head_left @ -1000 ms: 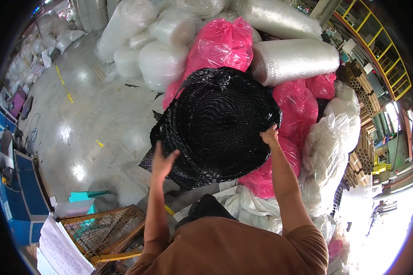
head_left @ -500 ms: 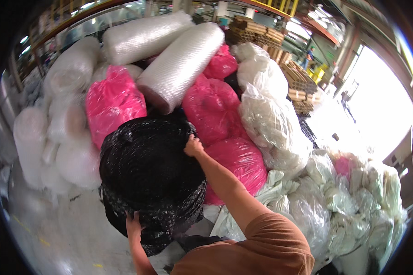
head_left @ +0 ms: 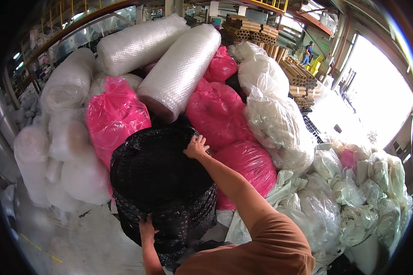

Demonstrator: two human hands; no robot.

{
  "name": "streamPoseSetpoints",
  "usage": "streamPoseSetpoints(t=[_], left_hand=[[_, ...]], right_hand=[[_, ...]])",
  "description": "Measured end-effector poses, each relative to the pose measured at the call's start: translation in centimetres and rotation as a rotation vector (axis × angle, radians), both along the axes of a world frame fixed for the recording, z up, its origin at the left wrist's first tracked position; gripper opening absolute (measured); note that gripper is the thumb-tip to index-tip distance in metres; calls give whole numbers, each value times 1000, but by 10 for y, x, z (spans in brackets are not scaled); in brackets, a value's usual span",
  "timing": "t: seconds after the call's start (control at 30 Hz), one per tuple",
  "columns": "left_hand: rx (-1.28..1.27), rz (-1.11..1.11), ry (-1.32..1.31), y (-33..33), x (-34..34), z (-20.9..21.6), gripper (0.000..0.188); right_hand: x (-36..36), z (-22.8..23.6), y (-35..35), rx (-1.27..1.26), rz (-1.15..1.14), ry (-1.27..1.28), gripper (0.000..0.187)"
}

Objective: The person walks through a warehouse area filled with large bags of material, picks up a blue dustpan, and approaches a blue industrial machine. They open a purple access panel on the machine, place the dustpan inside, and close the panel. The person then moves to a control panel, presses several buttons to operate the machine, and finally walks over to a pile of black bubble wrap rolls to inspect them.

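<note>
A big roll of black bubble wrap [head_left: 163, 178] stands on end in front of me, its wound top facing up. My right hand [head_left: 196, 147] rests on the roll's far right rim with the fingers spread apart. Low on the near side, my left hand [head_left: 147, 230] grips the black wrap, its fingers bent into the surface. Behind the roll sit a pink plastic bag [head_left: 116, 110] on the left and another full pink bag [head_left: 216, 112] on the right. A third pink bag [head_left: 248, 169] lies beside the roll's right side.
Clear bubble wrap rolls [head_left: 181, 68] lie on top of the heap, and more rolls [head_left: 80, 176] stand at the left. White stuffed bags [head_left: 277, 121] and loose clear plastic [head_left: 316, 211] fill the right. Cardboard tubes [head_left: 298, 73] and a person [head_left: 308, 52] are farther back.
The black roll sits slightly farther right and lower in view. My right hand has loosened from a closed grip to spread fingers on the rim. The left hand stays on the near side.
</note>
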State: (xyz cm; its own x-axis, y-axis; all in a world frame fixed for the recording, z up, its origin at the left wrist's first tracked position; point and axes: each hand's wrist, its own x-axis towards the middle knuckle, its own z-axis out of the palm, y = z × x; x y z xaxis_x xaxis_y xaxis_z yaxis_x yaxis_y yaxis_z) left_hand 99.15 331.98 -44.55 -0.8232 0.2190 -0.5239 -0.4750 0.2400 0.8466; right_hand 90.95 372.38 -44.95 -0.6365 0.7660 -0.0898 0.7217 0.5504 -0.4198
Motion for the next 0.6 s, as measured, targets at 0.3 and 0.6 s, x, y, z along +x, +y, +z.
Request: streamPoseSetpoints(t=[0.3, 0.6], left_hand=[[2, -289, 60, -30, -36, -21, 66], [38, -607, -61, -90, -45, -28, 71]], right_hand=[[35, 98, -288, -175, 923, -20, 76], [31, 42, -355, 116, 446, 77, 69]])
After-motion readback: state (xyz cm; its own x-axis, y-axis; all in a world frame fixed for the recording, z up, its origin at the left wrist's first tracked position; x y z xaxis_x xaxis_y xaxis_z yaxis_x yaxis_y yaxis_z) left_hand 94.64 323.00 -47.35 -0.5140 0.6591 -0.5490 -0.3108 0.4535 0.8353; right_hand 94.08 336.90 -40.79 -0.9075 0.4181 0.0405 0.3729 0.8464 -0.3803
